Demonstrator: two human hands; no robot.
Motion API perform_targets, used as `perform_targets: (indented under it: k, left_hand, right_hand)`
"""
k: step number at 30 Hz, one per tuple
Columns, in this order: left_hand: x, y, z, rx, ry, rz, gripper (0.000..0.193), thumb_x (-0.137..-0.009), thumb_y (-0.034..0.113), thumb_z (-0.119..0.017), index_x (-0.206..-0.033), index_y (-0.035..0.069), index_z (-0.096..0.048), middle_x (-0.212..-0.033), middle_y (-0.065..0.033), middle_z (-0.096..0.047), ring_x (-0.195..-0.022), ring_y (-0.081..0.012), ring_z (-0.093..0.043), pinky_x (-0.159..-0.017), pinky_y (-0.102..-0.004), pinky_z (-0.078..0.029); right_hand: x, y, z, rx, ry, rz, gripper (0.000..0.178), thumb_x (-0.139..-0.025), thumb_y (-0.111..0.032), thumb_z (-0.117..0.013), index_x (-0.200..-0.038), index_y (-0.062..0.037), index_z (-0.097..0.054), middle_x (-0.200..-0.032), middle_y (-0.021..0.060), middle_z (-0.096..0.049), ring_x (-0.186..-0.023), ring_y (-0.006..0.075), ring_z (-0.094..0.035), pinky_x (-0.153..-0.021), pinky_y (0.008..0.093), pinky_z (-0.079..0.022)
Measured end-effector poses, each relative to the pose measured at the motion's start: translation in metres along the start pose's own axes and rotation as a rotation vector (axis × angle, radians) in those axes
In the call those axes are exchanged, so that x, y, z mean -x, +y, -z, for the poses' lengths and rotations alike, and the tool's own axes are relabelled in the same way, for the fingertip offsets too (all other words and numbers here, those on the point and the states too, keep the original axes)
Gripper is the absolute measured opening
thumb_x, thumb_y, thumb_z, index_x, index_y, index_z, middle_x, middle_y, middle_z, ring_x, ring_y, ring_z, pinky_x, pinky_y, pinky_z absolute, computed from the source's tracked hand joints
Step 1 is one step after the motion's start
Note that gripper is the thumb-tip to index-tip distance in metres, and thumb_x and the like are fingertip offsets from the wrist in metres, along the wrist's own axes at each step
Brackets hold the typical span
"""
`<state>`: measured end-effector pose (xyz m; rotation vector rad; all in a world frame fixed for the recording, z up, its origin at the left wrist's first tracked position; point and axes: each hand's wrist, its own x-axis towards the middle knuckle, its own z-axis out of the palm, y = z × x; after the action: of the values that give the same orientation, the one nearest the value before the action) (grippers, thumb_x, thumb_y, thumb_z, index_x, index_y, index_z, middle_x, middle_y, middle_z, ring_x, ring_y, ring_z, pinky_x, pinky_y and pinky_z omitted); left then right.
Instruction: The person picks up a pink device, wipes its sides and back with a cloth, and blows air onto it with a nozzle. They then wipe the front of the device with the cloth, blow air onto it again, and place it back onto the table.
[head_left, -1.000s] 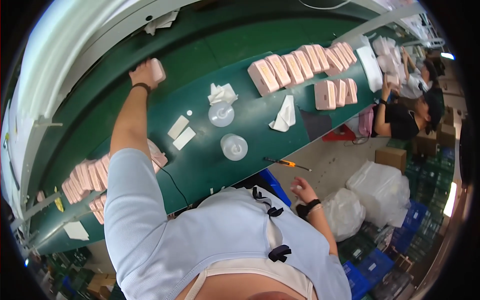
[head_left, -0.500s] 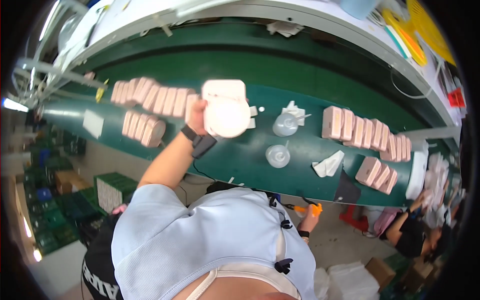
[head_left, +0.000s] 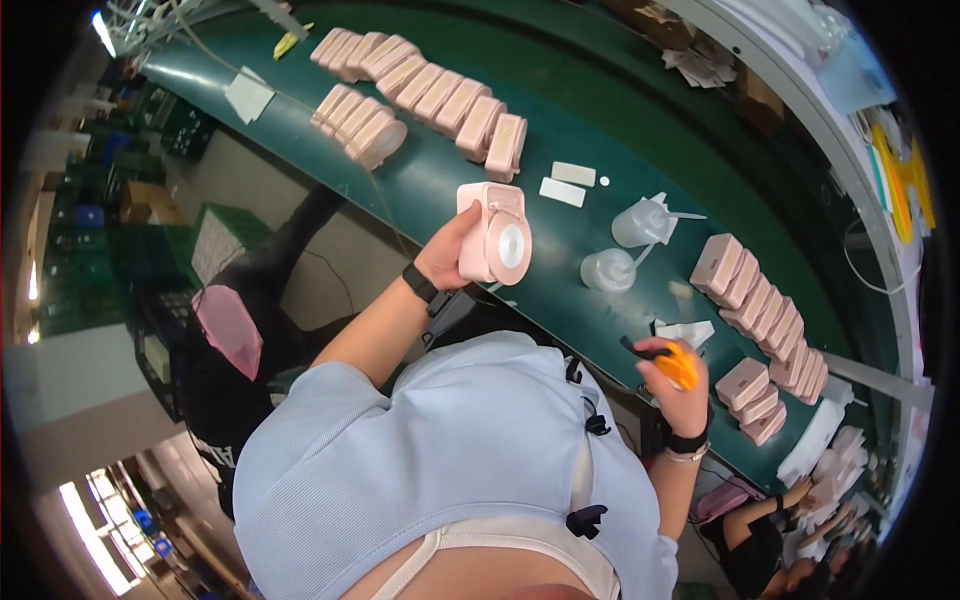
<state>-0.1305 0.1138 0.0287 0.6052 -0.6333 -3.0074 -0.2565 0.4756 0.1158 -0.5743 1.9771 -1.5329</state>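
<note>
My left hand (head_left: 447, 250) is closed around a pink plastic device (head_left: 478, 240) with rounded corners and a round pale disc on its face, held above the front edge of the green bench. At the bench's near right edge, my right hand (head_left: 684, 405) grips an orange tool (head_left: 680, 368) with a black part; its exact kind is not clear. A crumpled white cloth (head_left: 688, 332) lies just beyond that hand. Past the held device, a row of similar pink devices (head_left: 432, 95) stands on the bench, the nearest one (head_left: 506, 147) a little apart from my left hand.
Two translucent squeeze bottles (head_left: 608, 271) with bent spouts stand mid-bench near two white rectangular pieces (head_left: 563, 192). More pink devices (head_left: 760, 300) line the right side. A metal-edged shelf (head_left: 720, 40) overhangs the far side. Another person (head_left: 745, 540) works at the lower right.
My right hand has risen from below the bench edge with the orange tool. The device in my left hand has turned, showing its side and disc. The view has rotated.
</note>
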Motion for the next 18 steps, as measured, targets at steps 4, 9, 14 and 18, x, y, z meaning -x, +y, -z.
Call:
perform_targets:
  k: [4,9,14,18]
  left_hand:
    - [0.017,-0.009,0.008,0.012,0.104,-0.062,0.044,-0.099,0.039,-0.054,-0.132,0.009,-0.051,-0.124,-0.0087,-0.061,-0.112,-0.0239,-0.061,-0.096,-0.0439,-0.051]
    - [0.036,-0.022,0.019,-0.049,0.221,-0.19,0.044,-0.093,0.026,-0.066,-0.131,0.013,-0.049,-0.115,-0.0059,-0.061,-0.105,-0.0224,-0.062,-0.093,-0.0423,-0.052]
    - [0.043,-0.026,0.018,-0.144,0.422,-0.46,0.076,-0.085,0.008,-0.073,-0.146,0.019,-0.029,-0.116,-0.0046,-0.057,-0.106,-0.0209,-0.058,-0.094,-0.041,-0.051]
    - [0.052,-0.023,0.006,-0.222,0.538,-0.577,0.098,-0.083,0.003,-0.072,-0.152,0.023,-0.007,-0.123,-0.0059,-0.053,-0.113,-0.0214,-0.055,-0.096,-0.0417,-0.049]
  right_hand:
    - [-0.026,-0.011,-0.015,0.547,-0.346,0.117,0.03,-0.082,-0.021,-0.075,-0.094,-0.0013,-0.056,-0.085,0.0129,-0.065,-0.065,0.0293,-0.06,-0.06,0.0377,-0.048]
    - [-0.037,-0.028,-0.051,0.854,-0.454,0.141,0.032,-0.082,-0.024,-0.075,-0.085,-0.0009,-0.053,-0.079,0.0158,-0.061,-0.071,0.0364,-0.061,-0.06,0.0425,-0.048]
    - [-0.039,-0.028,-0.077,1.033,-0.435,0.186,0.032,-0.082,-0.027,-0.074,-0.085,-0.0023,-0.054,-0.081,0.0169,-0.062,-0.074,0.0373,-0.063,-0.062,0.0459,-0.05]
    - [-0.038,-0.021,-0.085,1.096,-0.437,0.188,0.029,-0.081,-0.025,-0.073,-0.086,-0.0031,-0.055,-0.081,0.0162,-0.061,-0.072,0.0369,-0.063,-0.061,0.0454,-0.051]
